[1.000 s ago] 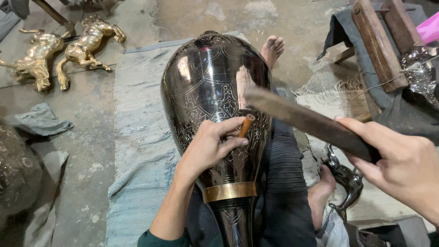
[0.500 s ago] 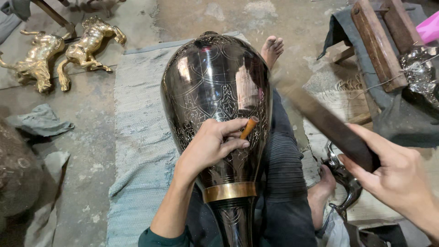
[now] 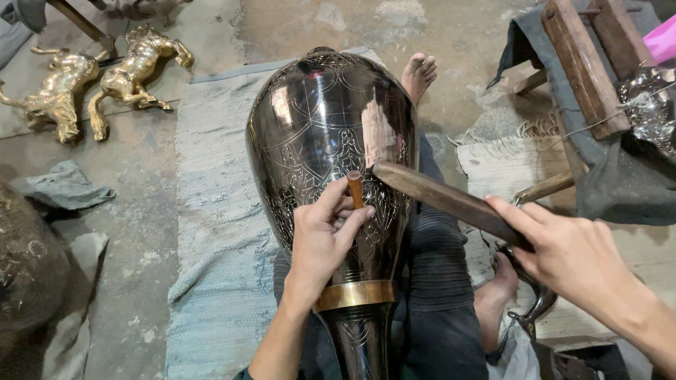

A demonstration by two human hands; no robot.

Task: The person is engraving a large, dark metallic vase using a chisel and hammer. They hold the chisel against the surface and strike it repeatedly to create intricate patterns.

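Note:
A large dark engraved metal vase (image 3: 320, 134) with a brass band near its neck lies across my lap. My left hand (image 3: 325, 236) rests on its belly and pinches a small copper-coloured chisel (image 3: 355, 188), tip against the surface. My right hand (image 3: 570, 257) grips a long flat wooden mallet (image 3: 443, 198). The mallet's far end sits right at the chisel's head.
Two brass horse figures (image 3: 91, 81) lie on the concrete floor at the upper left. A grey woven mat (image 3: 215, 232) lies under the vase. Wooden blocks (image 3: 581, 60) on dark cloth and a shiny metal piece (image 3: 644, 98) sit at the upper right. My bare foot (image 3: 419, 74) is beyond the vase.
The mallet was raised and swung back to the right half a second ago; now it has come down onto the chisel's head. My left hand has stayed in place.

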